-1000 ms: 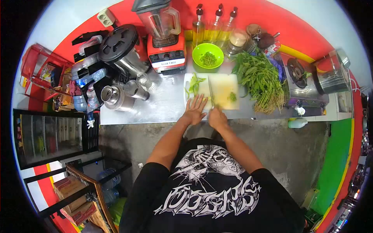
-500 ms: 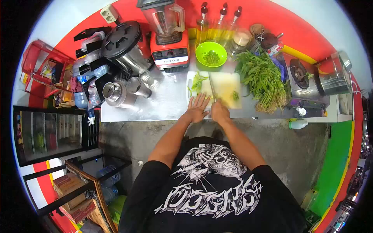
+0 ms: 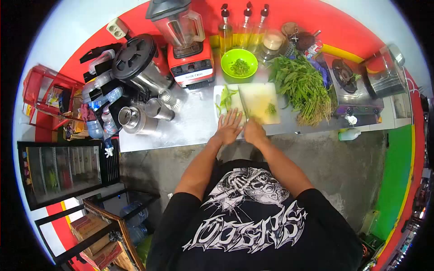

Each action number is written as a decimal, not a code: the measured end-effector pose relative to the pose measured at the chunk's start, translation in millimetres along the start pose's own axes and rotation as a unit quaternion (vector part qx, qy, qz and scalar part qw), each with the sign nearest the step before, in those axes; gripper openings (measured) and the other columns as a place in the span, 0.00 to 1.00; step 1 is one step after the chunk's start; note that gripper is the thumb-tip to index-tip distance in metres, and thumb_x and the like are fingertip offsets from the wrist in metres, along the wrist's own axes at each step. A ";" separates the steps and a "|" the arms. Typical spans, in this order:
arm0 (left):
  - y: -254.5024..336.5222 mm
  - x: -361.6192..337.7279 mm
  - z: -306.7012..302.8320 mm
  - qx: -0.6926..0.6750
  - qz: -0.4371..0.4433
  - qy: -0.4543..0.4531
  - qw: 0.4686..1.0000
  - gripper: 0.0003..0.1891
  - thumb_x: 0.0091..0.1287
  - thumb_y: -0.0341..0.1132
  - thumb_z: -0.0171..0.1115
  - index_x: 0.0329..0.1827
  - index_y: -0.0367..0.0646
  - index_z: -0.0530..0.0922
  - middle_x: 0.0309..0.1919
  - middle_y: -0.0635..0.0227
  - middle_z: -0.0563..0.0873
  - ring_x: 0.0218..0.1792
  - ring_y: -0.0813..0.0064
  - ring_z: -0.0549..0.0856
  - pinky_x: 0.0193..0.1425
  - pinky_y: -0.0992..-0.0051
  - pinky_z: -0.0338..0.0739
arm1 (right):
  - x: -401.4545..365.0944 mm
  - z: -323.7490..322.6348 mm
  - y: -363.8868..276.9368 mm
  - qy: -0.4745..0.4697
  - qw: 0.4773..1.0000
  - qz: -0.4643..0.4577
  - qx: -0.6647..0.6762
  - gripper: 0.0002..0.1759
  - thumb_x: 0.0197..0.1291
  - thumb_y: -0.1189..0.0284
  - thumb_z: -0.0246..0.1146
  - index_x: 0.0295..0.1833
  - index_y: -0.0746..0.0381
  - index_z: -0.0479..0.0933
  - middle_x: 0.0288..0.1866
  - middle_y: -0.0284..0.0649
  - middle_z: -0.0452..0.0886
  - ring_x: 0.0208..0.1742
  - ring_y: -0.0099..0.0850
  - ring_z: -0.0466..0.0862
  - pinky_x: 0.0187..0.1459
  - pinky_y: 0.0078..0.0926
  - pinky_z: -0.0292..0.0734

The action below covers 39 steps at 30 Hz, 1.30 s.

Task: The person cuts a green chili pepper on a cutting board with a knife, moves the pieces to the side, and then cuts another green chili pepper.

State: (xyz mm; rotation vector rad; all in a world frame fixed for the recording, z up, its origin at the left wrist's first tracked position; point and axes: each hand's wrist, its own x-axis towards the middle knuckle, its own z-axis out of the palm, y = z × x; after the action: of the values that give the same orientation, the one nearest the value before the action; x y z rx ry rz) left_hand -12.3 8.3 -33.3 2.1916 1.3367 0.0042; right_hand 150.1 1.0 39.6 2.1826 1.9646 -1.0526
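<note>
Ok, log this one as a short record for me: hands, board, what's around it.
Left hand: fingers spread at the board's near edge; anything beneath them is hidden
Right hand: gripping the knife, blade pointing away from the person
On board: pale green pieces left of the knife, small chopped pile right
Behind board: green bowl holding chopped greens
Right of board: leafy bunch, then stove
Behind, left: blender

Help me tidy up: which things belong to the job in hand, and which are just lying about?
In use:
long steel knife, gripped by the right hand
white rectangular cutting board with cut greens, under the left hand
round lime-green bowl of chopped greens
probably the long-stemmed leafy green bunch

Apparently idle:
red-based clear blender
steel drum with black lid
three clear pump bottles
</note>
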 end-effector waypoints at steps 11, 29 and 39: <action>2.7 -2.6 -3.2 0.007 -0.003 -0.004 1.000 0.35 0.83 0.54 0.36 0.89 0.53 0.42 0.88 0.61 0.37 0.87 0.56 0.35 0.84 0.44 0.28 | 14.4 14.4 14.4 -0.013 0.998 -0.054 -0.026 0.23 0.71 0.66 0.59 0.63 0.72 0.72 0.57 0.64 0.81 0.59 0.62 0.83 0.60 0.53 0.79; 7.1 -4.9 -5.6 -0.011 -0.022 -0.003 1.000 0.35 0.83 0.57 0.29 0.88 0.53 0.44 0.88 0.64 0.37 0.87 0.60 0.35 0.85 0.48 0.27 | 9.2 19.8 17.0 0.020 0.998 -0.026 0.055 0.24 0.73 0.62 0.56 0.61 0.73 0.71 0.53 0.67 0.83 0.57 0.63 0.83 0.59 0.56 0.78; 10.7 -3.7 -9.4 -0.002 -0.034 -0.013 0.999 0.34 0.84 0.56 0.28 0.89 0.54 0.43 0.88 0.66 0.37 0.87 0.60 0.34 0.85 0.47 0.28 | 0.4 21.7 7.9 0.000 0.998 0.042 0.050 0.21 0.72 0.68 0.57 0.64 0.69 0.72 0.61 0.64 0.81 0.59 0.59 0.84 0.61 0.53 0.79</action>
State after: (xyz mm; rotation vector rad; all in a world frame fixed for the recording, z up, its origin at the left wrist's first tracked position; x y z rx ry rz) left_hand -8.2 6.0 -19.4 2.1347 1.3948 -0.0464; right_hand 147.2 -9.8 19.4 2.2922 1.8407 -1.1611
